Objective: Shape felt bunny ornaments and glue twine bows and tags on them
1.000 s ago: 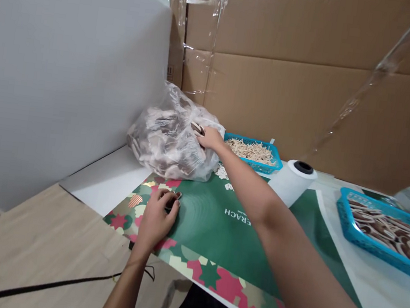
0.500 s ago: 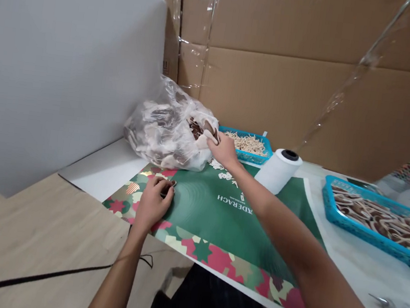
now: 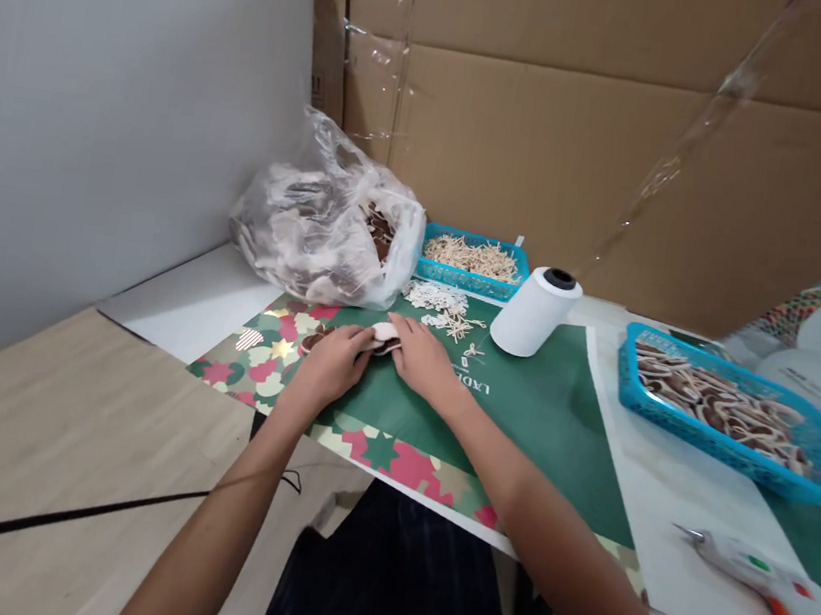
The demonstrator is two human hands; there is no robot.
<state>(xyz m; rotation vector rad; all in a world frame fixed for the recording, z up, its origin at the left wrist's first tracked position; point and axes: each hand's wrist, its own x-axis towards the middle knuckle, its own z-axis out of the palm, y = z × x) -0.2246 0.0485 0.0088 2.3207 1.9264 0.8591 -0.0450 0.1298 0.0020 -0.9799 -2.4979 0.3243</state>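
Over the green printed sheet [image 3: 520,393], both hands meet at a small stack of brown-and-white felt-like pieces [image 3: 384,332]. My left hand [image 3: 331,366] is closed on its left side, and my right hand [image 3: 423,358] grips it from the right. The fingers partly cover the pieces, so their shape is unclear. Another brown piece [image 3: 316,338] lies just left of my left hand. Behind the hands, a clear plastic bag [image 3: 306,233] bulges with similar brown and white pieces.
White cut-outs [image 3: 436,297] and small string bows [image 3: 457,326] lie beyond my right hand. A white thread cone [image 3: 535,314] stands near a blue basket of pale strings [image 3: 468,283]. Rightward are a blue basket of brown-and-white pieces [image 3: 720,454] and a glue gun [image 3: 760,580]. Cardboard [image 3: 553,145] stands behind.
My right hand has come out of the plastic bag with felt pieces and moved toward me, meeting my left hand. The view has tilted down and shifted right.
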